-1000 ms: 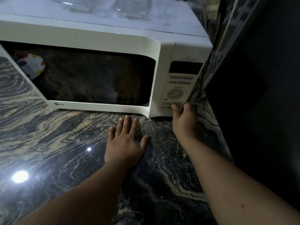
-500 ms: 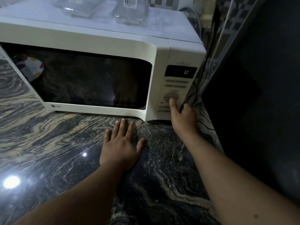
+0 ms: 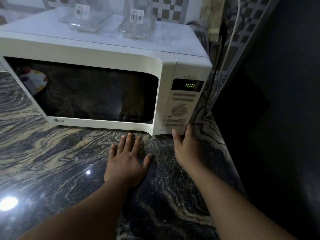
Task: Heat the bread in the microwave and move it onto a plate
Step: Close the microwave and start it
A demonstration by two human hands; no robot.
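A white microwave stands on the dark marbled counter with its door shut and its window dark. No bread is visible through the glass. Its control panel is on the right, and the display shows green digits. My right hand is at the panel's bottom edge, with the thumb and a finger touching the lowest buttons. My left hand lies flat on the counter in front of the door, fingers spread, holding nothing. No plate is in view.
Two clear glass containers with barcode labels stand on top of the microwave. Cables hang behind its right side. A dark wall bounds the counter on the right. A spotted reflection shows in the door's left corner.
My right hand dropped from the round dial to the panel's bottom edge. The display went from blank to one digit to several green digits. The left hand stayed flat.
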